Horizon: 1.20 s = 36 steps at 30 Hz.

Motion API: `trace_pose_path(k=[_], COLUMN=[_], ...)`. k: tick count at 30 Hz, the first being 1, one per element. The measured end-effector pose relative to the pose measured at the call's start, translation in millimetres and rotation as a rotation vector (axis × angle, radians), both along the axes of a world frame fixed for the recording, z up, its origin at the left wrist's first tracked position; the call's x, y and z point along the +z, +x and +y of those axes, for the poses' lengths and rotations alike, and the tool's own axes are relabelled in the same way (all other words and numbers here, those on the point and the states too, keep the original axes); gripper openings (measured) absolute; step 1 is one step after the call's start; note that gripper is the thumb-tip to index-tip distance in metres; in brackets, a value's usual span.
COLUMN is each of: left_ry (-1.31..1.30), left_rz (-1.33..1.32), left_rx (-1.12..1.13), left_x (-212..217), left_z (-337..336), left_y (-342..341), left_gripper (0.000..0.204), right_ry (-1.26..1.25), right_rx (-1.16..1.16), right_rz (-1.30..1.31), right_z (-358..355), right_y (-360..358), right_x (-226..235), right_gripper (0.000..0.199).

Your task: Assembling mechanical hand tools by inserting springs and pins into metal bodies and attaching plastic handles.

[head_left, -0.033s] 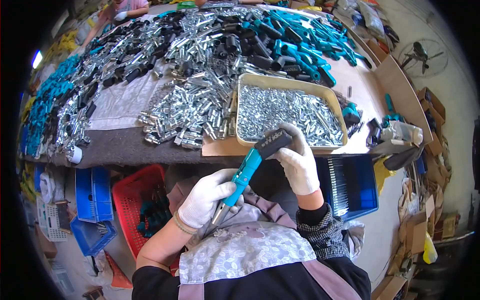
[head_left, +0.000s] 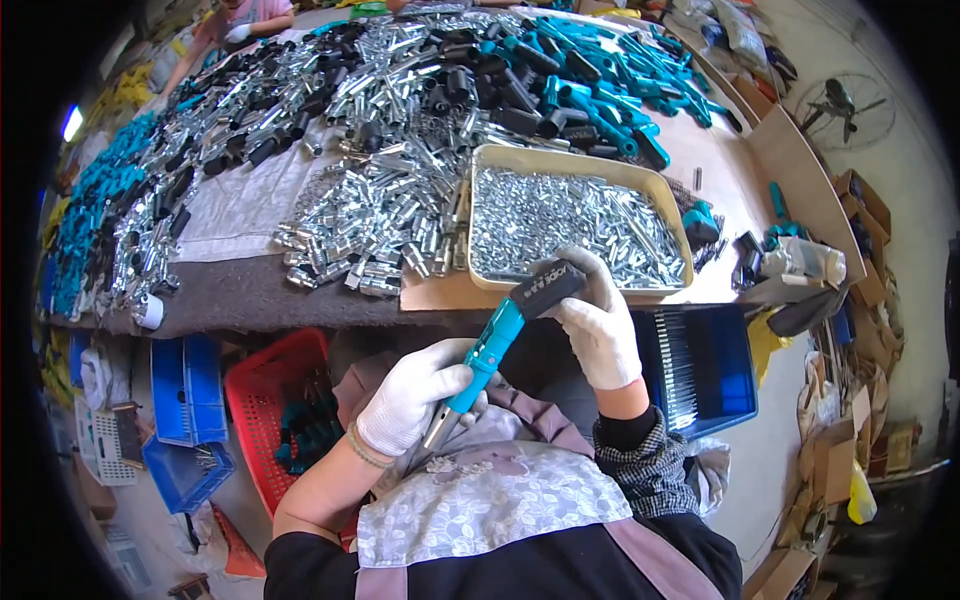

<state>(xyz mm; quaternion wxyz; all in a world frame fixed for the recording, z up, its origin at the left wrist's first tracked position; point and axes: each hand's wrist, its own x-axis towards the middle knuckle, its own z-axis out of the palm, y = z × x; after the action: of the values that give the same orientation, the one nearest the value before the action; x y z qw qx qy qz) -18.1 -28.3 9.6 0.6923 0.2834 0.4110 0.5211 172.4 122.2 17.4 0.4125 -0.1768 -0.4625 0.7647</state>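
Before my apron I hold a slim teal tool body (head_left: 493, 345), tilted with its upper end to the right. A silvery metal tube (head_left: 438, 430) sticks out of its lower end. My left hand (head_left: 418, 395), in a white glove, is closed around the teal lower part. At the upper end sits a thick black sleeve (head_left: 546, 288) with white print. My right hand (head_left: 605, 330), also gloved, grips this sleeve with thumb and fingers. Just beyond it stands a cream tray (head_left: 640, 291) full of small metal pins and parts.
Heaps of metal fittings (head_left: 365, 215), black sleeves (head_left: 505, 90) and teal bodies (head_left: 625, 85) cover the table. Below its edge are a red basket (head_left: 250, 385), blue bins (head_left: 185, 385) and a blue crate (head_left: 725, 370) with thin rods. Another person (head_left: 255, 15) sits across at the far left.
The black sleeve has turned a little about its long axis in my right hand, so its print faces differently. My left hand and the teal body stay in place.
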Motion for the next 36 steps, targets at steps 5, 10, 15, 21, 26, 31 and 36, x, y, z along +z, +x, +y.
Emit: trace_pose_path(k=[5, 10, 15, 21, 26, 31, 36], left_ry=[-0.060, -0.089, -0.046, -0.029, -0.008, -0.014, -0.021], left_rz=[0.064, 0.024, -0.139, -0.172, -0.135, -0.125, -0.206], left_rx=[-0.082, -0.079, 0.036, 0.068, 0.045, 0.040, 0.051], left_x=[-5, -10, -13, -10, -10, -5, -5], left_z=[2, 2, 6, 9, 12, 17, 22], left_y=[12, 20, 31, 33, 32, 35, 43], left_gripper=[0.069, 0.070, 0.056, 0.054, 0.055, 0.067, 0.069], right_ry=[-0.017, -0.013, -0.128, -0.090, 0.035, -0.044, -0.088], right_rx=[-0.017, 0.020, 0.118, 0.108, 0.114, 0.069, 0.018], right_rz=[-0.056, -0.039, 0.049, -0.003, -0.101, -0.020, 0.032], right_z=[8, -6, -33, -27, -22, -33, -35], right_y=[23, 16, 0, -1, 5, 2, 3], right_x=[-11, -17, -23, -17, -21, -10, -11], right_gripper=[0.056, 0.063, 0.080, 0.084, 0.076, 0.083, 0.086])
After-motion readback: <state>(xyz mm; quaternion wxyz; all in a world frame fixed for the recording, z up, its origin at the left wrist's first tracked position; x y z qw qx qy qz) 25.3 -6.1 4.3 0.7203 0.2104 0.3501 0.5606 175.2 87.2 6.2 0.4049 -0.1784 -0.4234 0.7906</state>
